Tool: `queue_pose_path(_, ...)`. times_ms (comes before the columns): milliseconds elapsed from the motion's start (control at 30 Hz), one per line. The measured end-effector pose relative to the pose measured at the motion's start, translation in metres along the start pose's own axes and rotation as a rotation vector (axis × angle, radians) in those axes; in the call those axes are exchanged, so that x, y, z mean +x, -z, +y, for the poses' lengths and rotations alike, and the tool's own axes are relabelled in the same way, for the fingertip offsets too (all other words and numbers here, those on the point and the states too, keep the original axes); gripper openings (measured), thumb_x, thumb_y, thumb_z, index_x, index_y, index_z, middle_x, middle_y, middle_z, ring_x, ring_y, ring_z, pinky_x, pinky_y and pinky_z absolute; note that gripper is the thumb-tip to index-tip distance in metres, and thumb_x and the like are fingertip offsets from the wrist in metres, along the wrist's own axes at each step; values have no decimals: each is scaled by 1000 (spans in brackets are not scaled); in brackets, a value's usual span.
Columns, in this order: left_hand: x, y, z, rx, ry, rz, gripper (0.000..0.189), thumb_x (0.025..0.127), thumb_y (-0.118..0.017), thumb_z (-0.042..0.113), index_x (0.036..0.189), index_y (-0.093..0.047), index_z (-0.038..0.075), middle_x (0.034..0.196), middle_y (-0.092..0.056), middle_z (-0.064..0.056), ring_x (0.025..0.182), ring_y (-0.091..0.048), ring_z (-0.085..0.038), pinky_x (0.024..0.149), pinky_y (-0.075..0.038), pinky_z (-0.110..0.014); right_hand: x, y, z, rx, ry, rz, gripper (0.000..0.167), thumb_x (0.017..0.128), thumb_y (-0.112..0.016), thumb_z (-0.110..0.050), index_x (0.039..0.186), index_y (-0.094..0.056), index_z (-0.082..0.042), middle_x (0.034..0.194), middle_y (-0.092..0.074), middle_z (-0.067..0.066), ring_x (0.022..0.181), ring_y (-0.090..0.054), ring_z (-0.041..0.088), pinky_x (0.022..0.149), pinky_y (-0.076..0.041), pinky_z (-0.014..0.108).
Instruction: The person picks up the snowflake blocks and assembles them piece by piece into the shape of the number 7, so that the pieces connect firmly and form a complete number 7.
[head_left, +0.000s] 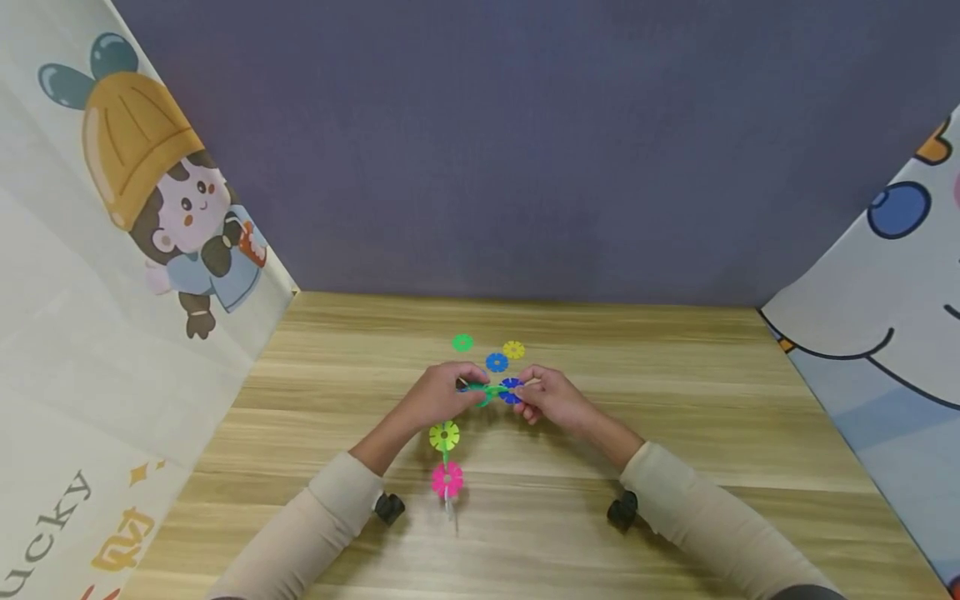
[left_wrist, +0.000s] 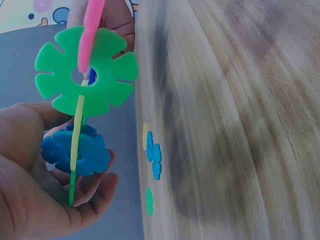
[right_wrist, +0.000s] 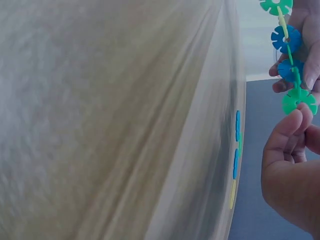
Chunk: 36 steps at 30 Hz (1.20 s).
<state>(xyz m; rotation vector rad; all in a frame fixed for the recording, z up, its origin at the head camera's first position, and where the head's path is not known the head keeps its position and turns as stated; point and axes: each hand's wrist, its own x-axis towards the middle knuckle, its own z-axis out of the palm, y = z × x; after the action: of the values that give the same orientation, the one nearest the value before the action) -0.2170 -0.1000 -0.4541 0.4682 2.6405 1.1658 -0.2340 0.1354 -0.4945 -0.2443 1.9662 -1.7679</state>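
Head view: left hand [head_left: 441, 396] clamped on the snowflake-disc chain [head_left: 437, 437], green end disc [right_wrist: 289, 103] poking out past those fingers [head_left: 468, 370]; right hand [head_left: 557, 398] pinches a dark blue disc [head_left: 510, 392] right beside it. Looks like slotting-on, so I'd line the two up, then push.

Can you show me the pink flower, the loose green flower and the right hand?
Pink flower [head_left: 454, 481]: head view, just beside its hole.
Loose green flower [head_left: 468, 342]: head view, right of its hole.
Right hand [head_left: 557, 396]: head view, middle of the hand.

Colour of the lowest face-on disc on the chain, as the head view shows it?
Bright pink. The disc shows best in the head view.
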Motion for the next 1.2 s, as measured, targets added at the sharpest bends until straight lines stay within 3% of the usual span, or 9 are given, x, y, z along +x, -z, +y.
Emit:
queue_pose_path(367, 1, -3, -3, 149, -52, -7, 20, 95, -73, 24, 114, -74, 23, 117, -75, 1, 105, -69, -19, 90, -56, -41, 2, -5, 5, -9, -6, -21, 10, 104, -53, -5, 111, -48, 1, 72, -67, 1, 58, -57, 6, 55, -51, 20)
queue_pose_path(567, 2, -6, -4, 157, -83, -11, 22, 93, -74, 21, 115, -74, 23, 118, -75, -1, 111, -70, -23, 96, -55, -44, 3, -9, 7, -22, 1, -37, 13, 103, -53, -6, 112, -48, 3, 71, -67, -2, 58, -57, 7, 55, -51, 21)
queue_pose_path(867, 0, -6, -4, 170, -109, -33, 20, 94, -74, 24, 114, -77, 24, 106, -77, 4, 92, -67, -10, 82, -54, -33, 3, -14, 5, -14, -15, -73, 18, 104, -53, -7, 116, -47, 4, 73, -67, -1, 60, -58, 7, 57, -52, 21)
queue_pose_path(1033, -3, -5, -6, 185, -116, -44, 21, 95, -73, 24, 115, -77, 24, 112, -77, 4, 80, -61, -6, 76, -52, -29, 5, -15, 8, -35, -27, -86, 21, 104, -53, -8, 119, -48, 4, 74, -68, -1, 60, -58, 8, 57, -52, 21)
queue_pose_path(1200, -4, -4, -9, 180, -128, -45, 19, 96, -72, 22, 114, -78, 23, 114, -77, 3, 87, -65, -9, 81, -53, -32, 7, -17, 8, -67, -57, -89, 23, 104, -55, -11, 121, -51, 3, 79, -69, 5, 62, -59, 10, 57, -52, 23)
